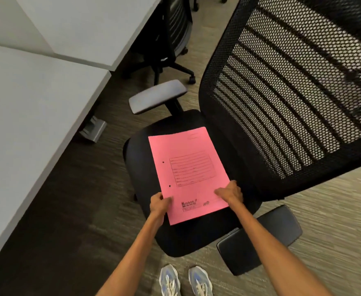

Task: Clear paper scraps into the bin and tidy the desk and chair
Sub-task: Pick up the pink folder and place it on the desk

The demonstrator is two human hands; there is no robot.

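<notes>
A pink paper folder [188,171] with a printed label box and two punched holes lies over the black seat [141,167] of an office chair. My left hand [159,204] pinches the folder's near left corner. My right hand [230,192] grips its near right edge, thumb on top. The chair's mesh backrest [293,92] rises at the right, with its grey armrest [157,96] on the far side and a black armrest [258,238] on the near side. No paper scraps or bin are in view.
A grey desk [25,116] runs along the left, and a second desk top [85,24] lies behind it. Another black chair [171,39] stands tucked under the far desk. A grey desk foot [94,129] rests on the carpet. My shoes [186,280] show at the bottom.
</notes>
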